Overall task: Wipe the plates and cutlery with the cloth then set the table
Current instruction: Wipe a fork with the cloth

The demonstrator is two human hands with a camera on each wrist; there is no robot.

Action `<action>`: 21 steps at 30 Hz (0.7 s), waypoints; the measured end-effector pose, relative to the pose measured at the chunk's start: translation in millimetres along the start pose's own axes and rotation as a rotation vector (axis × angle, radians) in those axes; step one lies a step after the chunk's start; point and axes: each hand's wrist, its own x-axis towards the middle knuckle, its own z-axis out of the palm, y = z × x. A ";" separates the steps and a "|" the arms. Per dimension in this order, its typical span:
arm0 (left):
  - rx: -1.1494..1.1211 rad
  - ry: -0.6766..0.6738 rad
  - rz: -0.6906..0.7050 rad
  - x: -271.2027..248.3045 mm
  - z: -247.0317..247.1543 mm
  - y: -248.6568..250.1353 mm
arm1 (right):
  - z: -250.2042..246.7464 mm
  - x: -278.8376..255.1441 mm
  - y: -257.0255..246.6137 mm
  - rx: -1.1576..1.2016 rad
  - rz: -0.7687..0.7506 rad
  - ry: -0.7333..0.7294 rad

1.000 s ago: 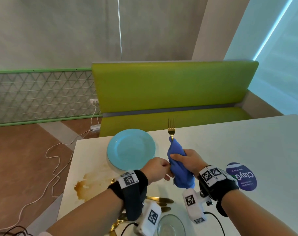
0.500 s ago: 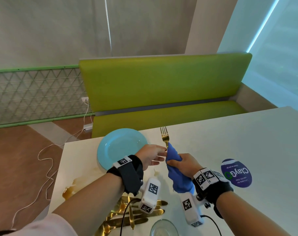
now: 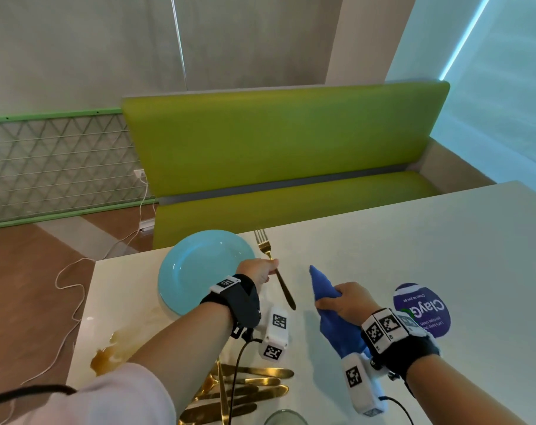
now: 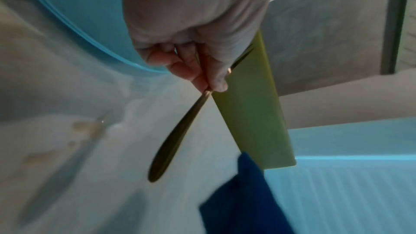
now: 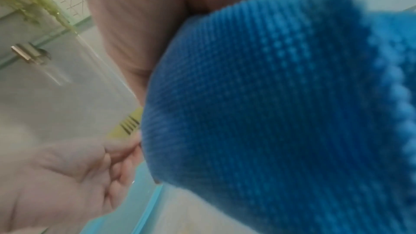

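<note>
The fork (image 3: pixel 274 269) is pinched mid-handle by the left hand (image 3: pixel 258 269), tines toward upper frame, just right of the plate (image 3: pixel 181 271); the cloth (image 3: pixel 325 297) is gripped by the right hand (image 3: pixel 346 300).

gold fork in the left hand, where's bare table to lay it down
Free: the white tabletop between the round light-blue plate and the purple round sticker, and the wide stretch beyond toward the green bench. Crowded: the near edge, with the gold cutlery pile, and the brown spill left of it.
</note>
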 end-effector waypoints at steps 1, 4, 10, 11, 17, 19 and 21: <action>0.051 0.003 -0.004 8.6 0.7 -3.7 | -4.4 1.1 5.1 0.004 0.023 0.036; 0.267 0.024 -0.005 26.4 8.2 -12.0 | -18.3 3.4 20.2 0.024 0.068 0.116; 0.837 0.120 -0.050 47.5 24.7 -24.6 | -32.1 0.7 40.3 0.042 0.097 0.163; 0.894 0.139 -0.070 49.5 27.0 -28.2 | -32.5 0.2 42.7 0.039 0.100 0.167; 1.066 0.130 -0.063 60.6 28.6 -39.0 | -32.2 -1.9 47.4 0.057 0.111 0.178; 1.033 0.106 0.034 49.7 21.4 -22.8 | -32.3 -4.9 45.0 0.060 0.106 0.177; 0.956 0.077 0.101 33.8 5.9 -5.0 | -31.4 -8.6 41.7 0.072 0.110 0.163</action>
